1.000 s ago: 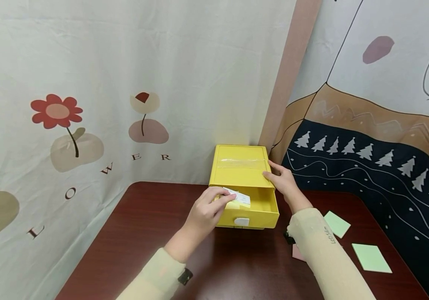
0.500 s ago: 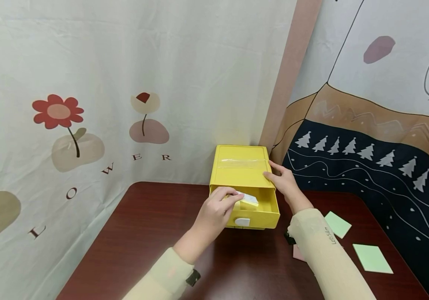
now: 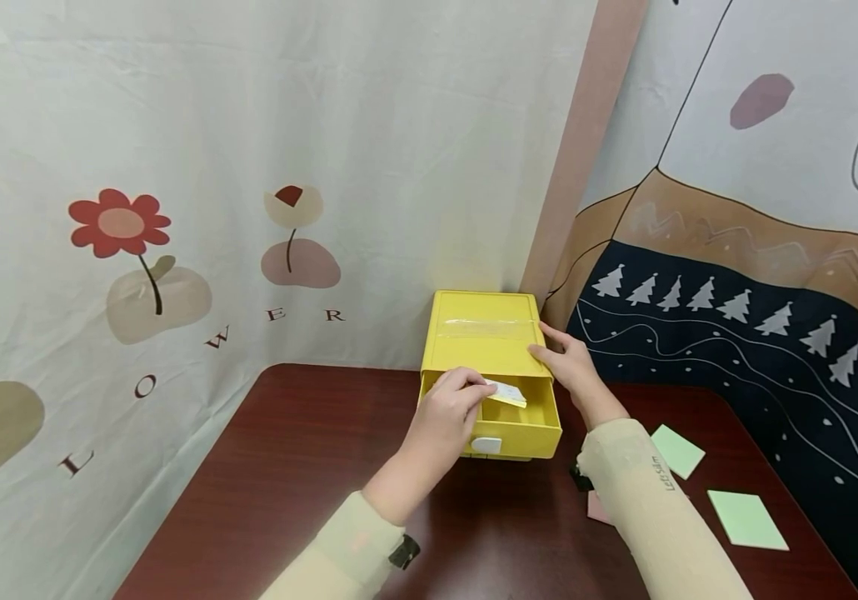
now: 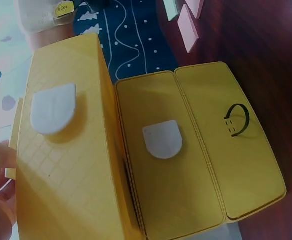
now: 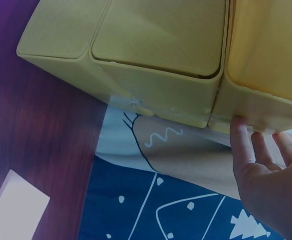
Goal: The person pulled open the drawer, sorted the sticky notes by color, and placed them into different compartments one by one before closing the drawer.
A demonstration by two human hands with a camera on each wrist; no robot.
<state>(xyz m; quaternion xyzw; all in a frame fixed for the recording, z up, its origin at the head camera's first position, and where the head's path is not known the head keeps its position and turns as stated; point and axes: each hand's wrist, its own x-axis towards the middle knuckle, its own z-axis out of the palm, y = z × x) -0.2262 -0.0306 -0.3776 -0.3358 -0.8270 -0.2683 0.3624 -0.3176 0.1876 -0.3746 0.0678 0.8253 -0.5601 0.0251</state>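
A yellow drawer box [image 3: 483,333] stands at the table's back, its top drawer [image 3: 545,440] pulled out. Over that drawer my left hand [image 3: 444,417] pinches a pad of sticky notes [image 3: 509,393], white on its upper face with a yellow edge. Fingers of the left hand [image 4: 0,190] show at the left edge of the left wrist view. My right hand [image 3: 571,367] rests against the box's right side, thumb at the top edge. In the right wrist view, the straight fingertips [image 5: 239,125] touch the side wall.
Two green sticky note pads [image 3: 748,518] [image 3: 676,451] lie on the dark red table [image 3: 309,467] at the right. A pink pad [image 3: 598,507] is partly behind the right sleeve. Below the pulled-out drawer are a drawer with a white knob [image 4: 163,140] and one with a black loop [image 4: 241,120].
My left hand has moved right over the drawer, carrying the sticky note pad with it. The right hand stays at the box's side.
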